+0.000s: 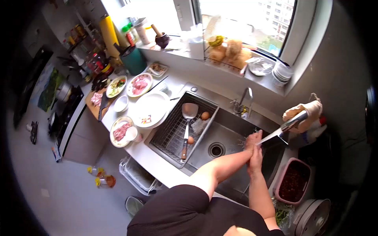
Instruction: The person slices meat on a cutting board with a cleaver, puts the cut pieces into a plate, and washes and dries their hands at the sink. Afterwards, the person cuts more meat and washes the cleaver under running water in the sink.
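Cleaver (284, 129) is held over the sink (230, 135), blade slanting up toward the wall. Beside it on the counter (145, 151) sits a rack (173, 131) with a spatula (188, 122) and eggs (205, 115). Right hand (256, 159) is clamped on the handle; left hand (252, 141) is closed just above it, touching the blade's base.

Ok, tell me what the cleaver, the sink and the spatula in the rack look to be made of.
Cleaver: bright bare metal blade, likely steel, judging by its glare; the handle is hidden in the hands.
Sink: dull brushed grey metal, probably stainless steel.
Spatula: pale grey metal head and shaft, with a brown, seemingly wooden handle.
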Demonstrator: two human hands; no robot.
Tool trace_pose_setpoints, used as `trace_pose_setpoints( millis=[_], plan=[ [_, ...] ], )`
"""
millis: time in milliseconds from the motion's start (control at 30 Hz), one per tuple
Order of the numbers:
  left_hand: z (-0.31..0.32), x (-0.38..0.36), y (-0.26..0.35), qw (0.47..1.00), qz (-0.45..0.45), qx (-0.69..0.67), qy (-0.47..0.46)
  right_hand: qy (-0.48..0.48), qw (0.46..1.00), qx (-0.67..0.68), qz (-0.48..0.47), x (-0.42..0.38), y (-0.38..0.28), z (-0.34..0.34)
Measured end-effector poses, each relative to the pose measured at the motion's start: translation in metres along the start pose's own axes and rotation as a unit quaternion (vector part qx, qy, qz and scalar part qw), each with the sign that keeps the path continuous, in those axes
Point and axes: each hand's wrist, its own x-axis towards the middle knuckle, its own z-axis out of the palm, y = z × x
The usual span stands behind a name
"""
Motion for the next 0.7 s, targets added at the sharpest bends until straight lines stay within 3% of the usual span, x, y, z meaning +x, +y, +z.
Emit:
trace_pose_setpoints(
  millis=[33,100,167,333,367,467,600,633,700],
  plan=[
    [-0.017,-0.010,0.014,0.999,-0.028,-0.007,-0.034,-0.009,0.996,0.086,-0.005,-0.001,-0.008,0.012],
    [-0.011,-0.012,0.004,1.000,-0.007,-0.022,0.000,-0.004,0.985,0.116,0.124,-0.003,-0.040,0.030],
    [-0.009,-0.015,-0.008,0.999,0.006,-0.028,0.038,-0.123,0.944,0.208,0.223,0.025,-0.026,0.013],
    [-0.010,-0.023,-0.019,0.994,0.028,-0.034,0.104,-0.167,0.923,0.210,0.276,0.045,-0.011,0.006],
    [-0.007,-0.025,-0.021,0.993,0.025,-0.043,0.104,-0.170,0.922,0.208,0.278,0.054,0.004,-0.004],
    [-0.002,-0.030,-0.028,0.991,-0.010,-0.102,0.091,-0.123,0.944,0.268,0.146,0.065,0.031,-0.016],
    [0.009,-0.034,-0.035,0.968,-0.078,-0.223,0.085,-0.104,0.896,0.402,0.159,0.051,0.019,-0.014],
    [0.013,-0.034,-0.038,0.957,-0.099,-0.258,0.083,-0.101,0.896,0.402,0.159,0.059,0.028,-0.023],
    [0.016,-0.032,-0.040,0.934,-0.137,-0.320,0.084,-0.208,0.933,0.249,0.156,0.084,0.047,-0.043]
  ],
)
